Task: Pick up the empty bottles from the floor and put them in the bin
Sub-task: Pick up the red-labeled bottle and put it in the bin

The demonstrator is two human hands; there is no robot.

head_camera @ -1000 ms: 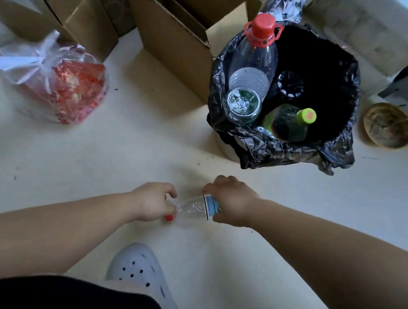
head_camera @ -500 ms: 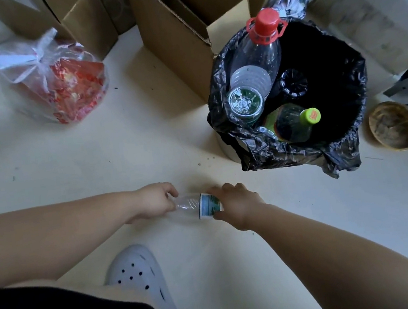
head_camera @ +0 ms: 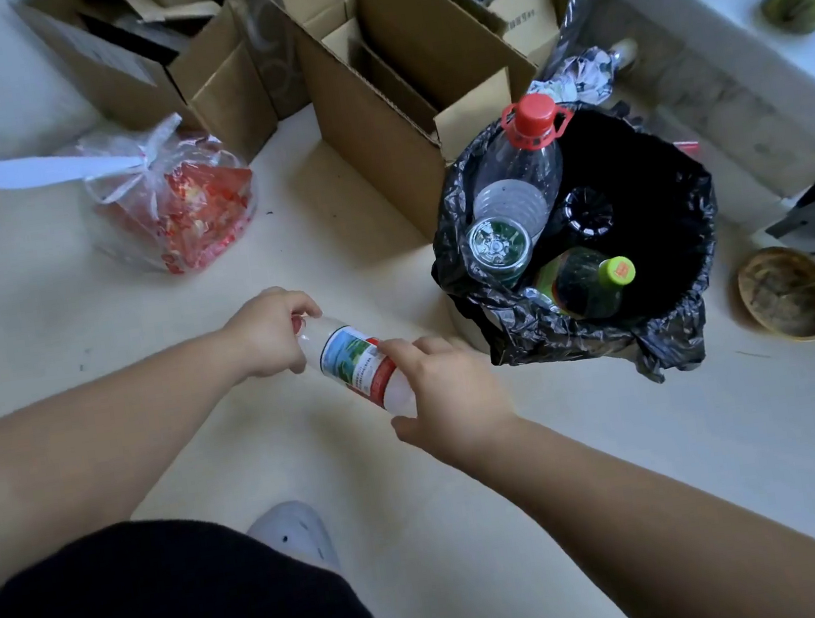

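Holding a small bottle [head_camera: 358, 362] between both hands, the person has it lifted above the floor [head_camera: 86, 325], just left of the bin [head_camera: 600, 335]. The left hand [head_camera: 271, 334] is closed around the neck end; the cap itself is hidden by the fingers. The right hand [head_camera: 444, 389] touches the base end w/ fingers only loosely curled, more a support than a full grip. The bottle's long axis runs diagonal, from upper left at the neck to lower right at the base, so the base end and the right hand are nearer to the bin. The bin opening lies to the right and a bit farther away from the hands, approx. at same height in the view. Probably the next move is a short carry to the right, and the right hand looks better placed for it. Inside the bin, lined w/ a black bag, there are already a big clear bottle [head_camera: 522, 169] w/ red cap leaning on the left rim, a clear bottle bottom-up [head_camera: 496, 248] beside it, a dark bottle [head_camera: 581, 286] w/ green cap, and one dark round thing deeper, not clear what. Room remains on the right side of the bin.
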